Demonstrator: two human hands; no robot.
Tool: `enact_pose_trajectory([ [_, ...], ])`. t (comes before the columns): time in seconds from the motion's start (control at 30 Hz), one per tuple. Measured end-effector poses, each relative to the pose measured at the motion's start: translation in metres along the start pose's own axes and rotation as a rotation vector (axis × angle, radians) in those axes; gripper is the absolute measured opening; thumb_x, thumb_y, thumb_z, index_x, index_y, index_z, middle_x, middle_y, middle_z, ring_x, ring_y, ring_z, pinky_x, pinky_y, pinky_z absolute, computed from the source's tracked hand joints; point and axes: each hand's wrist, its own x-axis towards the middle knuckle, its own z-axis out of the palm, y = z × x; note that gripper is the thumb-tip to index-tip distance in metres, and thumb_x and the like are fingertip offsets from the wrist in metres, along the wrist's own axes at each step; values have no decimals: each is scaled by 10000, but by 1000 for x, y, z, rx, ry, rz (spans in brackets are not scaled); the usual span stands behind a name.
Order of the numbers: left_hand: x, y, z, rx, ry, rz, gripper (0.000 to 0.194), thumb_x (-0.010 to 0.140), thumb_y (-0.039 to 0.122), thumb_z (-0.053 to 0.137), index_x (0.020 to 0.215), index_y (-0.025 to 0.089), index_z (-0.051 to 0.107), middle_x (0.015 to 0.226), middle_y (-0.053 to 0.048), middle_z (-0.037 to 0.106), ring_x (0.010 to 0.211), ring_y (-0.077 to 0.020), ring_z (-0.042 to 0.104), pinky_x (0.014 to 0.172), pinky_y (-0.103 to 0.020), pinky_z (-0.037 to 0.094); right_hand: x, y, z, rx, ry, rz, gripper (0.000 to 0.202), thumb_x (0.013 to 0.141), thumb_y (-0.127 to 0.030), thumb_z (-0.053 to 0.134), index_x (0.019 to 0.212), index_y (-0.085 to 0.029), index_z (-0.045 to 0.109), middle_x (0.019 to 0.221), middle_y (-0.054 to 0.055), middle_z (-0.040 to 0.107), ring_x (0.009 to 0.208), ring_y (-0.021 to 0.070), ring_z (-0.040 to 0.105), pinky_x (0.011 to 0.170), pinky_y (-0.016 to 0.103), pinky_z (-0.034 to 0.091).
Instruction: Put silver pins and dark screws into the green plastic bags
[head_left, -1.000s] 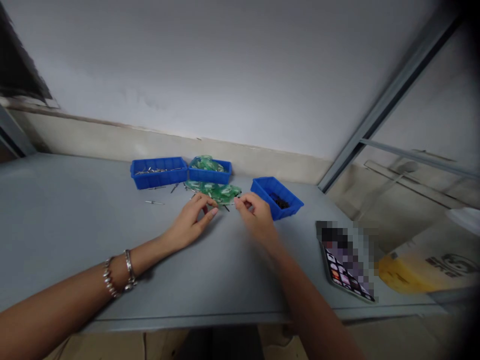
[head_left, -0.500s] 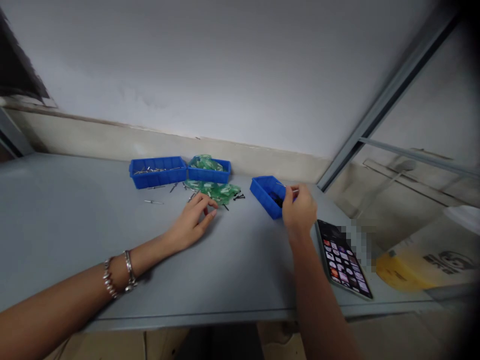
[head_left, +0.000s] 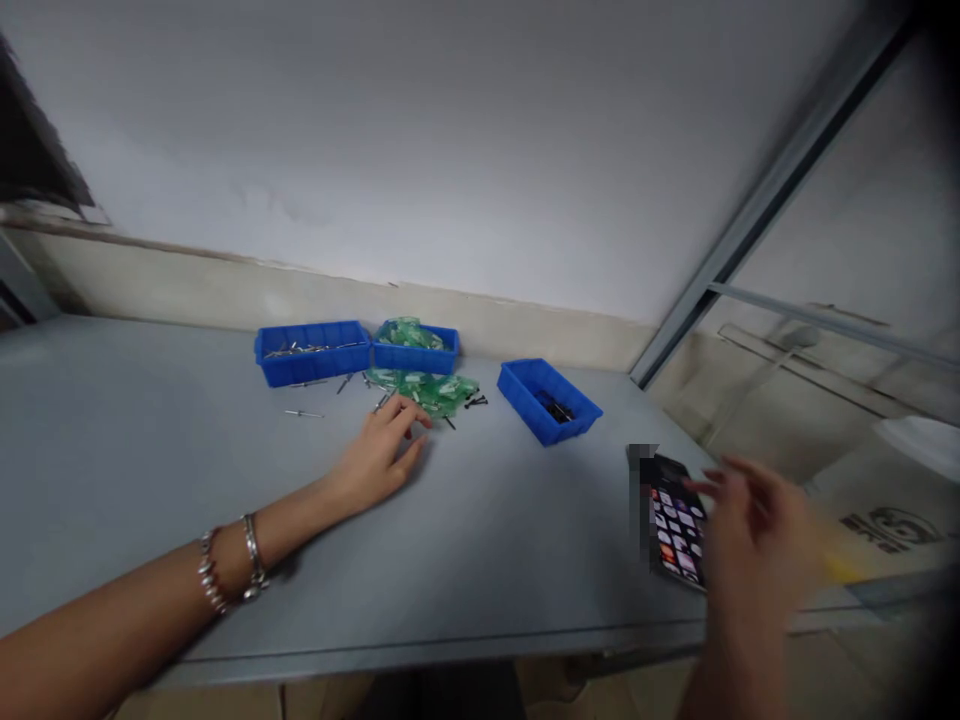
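My left hand [head_left: 386,445] rests on the grey table with its fingers loosely curled and apart, nothing visibly in it. Its fingertips lie beside a heap of green plastic packets [head_left: 431,390] and loose silver rivet-like pins. My right hand [head_left: 765,540] is over the right side of a phone [head_left: 675,525] with a lit screen. Motion smears its fingers, so whether it holds anything cannot be made out. Small black screws [head_left: 476,402] lie right of the packets. A blue bin [head_left: 547,400] containing dark small parts [head_left: 556,408] stands between my hands.
At the back left, one blue bin [head_left: 311,355] holds silver pins, and another blue bin [head_left: 420,355] beside it holds green packets. A single silver pin [head_left: 304,413] lies in front. A metal frame post [head_left: 720,270] and a whitish printed container [head_left: 892,500] stand on the right.
My right hand has moved from above the right blue bin, where it pinched a thin pin, rightward and toward me to the phone. My left hand has stayed nearly still.
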Motion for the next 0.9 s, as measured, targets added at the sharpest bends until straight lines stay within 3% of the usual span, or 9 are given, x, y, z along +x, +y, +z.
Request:
enact_pose_trajectory([
  [0.13, -1, 0, 0, 15, -10, 19, 153, 881, 231, 416, 985, 186, 520, 1000, -79, 508, 859, -205, 513, 843, -417, 416, -21, 36, -33, -218, -101, 18, 394, 836, -431, 368, 1037, -183, 599, 833, 101, 695, 723, 271, 636, 657, 378, 435],
  [0.33, 0, 2, 1, 66, -38, 0, 186, 875, 230, 399, 1006, 176, 520, 1042, -102, 510, 861, -210, 525, 842, -430, 419, -21, 57, -28, -234, -240, -34, 409, 822, -425, 360, 1043, -177, 600, 822, 108, 708, 737, 291, 638, 650, 400, 445],
  [0.4, 2, 1, -2, 168, -53, -20, 209, 859, 214, 410, 1028, 176, 526, 1085, -118, 513, 912, -236, 534, 845, -443, 415, -22, 53, -28, -232, -254, -32, 414, 812, -430, 378, 1035, -170, 609, 811, 112, 699, 708, 289, 628, 624, 399, 443],
  [0.47, 6, -5, -11, 332, -59, -47, 232, 837, 188, 428, 1038, 173, 544, 1106, -133, 526, 982, -281, 533, 851, -464, 405, -25, 40, -30, -188, -176, -1, 415, 819, -443, 413, 1054, -163, 609, 817, 116, 691, 703, 283, 623, 626, 400, 448],
  [0.57, 12, -25, -36, 610, -31, -172, 194, 854, 203, 447, 971, 158, 595, 1016, -146, 577, 1006, -339, 531, 861, -508, 386, -29, 7, -28, 57, -79, 68, 378, 846, -440, 473, 1096, -177, 582, 865, 113, 687, 775, 269, 647, 650, 380, 473],
  [0.67, 16, -52, -67, 727, 11, -414, 183, 840, 254, 504, 929, 139, 616, 1020, -167, 594, 1025, -363, 540, 854, -497, 398, -26, -30, -9, 272, -194, -96, 246, 842, -396, 544, 992, -207, 590, 898, 96, 673, 847, 249, 651, 719, 380, 489],
  [0.73, 17, -69, -84, 677, -122, -556, 215, 816, 284, 526, 925, 129, 627, 1014, -170, 620, 966, -335, 577, 818, -438, 432, -23, -54, 16, 316, -308, -340, 151, 847, -348, 544, 895, -217, 602, 855, 72, 657, 841, 228, 638, 764, 388, 483],
  [0.8, 18, -81, -97, 546, -322, -561, 263, 789, 324, 539, 940, 131, 632, 990, -142, 651, 906, -277, 606, 793, -353, 449, -22, -75, 48, 355, -453, -525, 134, 869, -288, 488, 871, -223, 605, 859, 58, 639, 802, 197, 617, 743, 362, 484],
  [0.9, 19, -93, -109, 418, -436, -528, 380, 734, 425, 570, 998, 159, 636, 990, -97, 662, 880, -235, 620, 753, -284, 457, -28, -93, 96, 376, -600, -663, 163, 854, -187, 437, 847, -206, 599, 865, 66, 613, 747, 171, 585, 705, 322, 473],
])
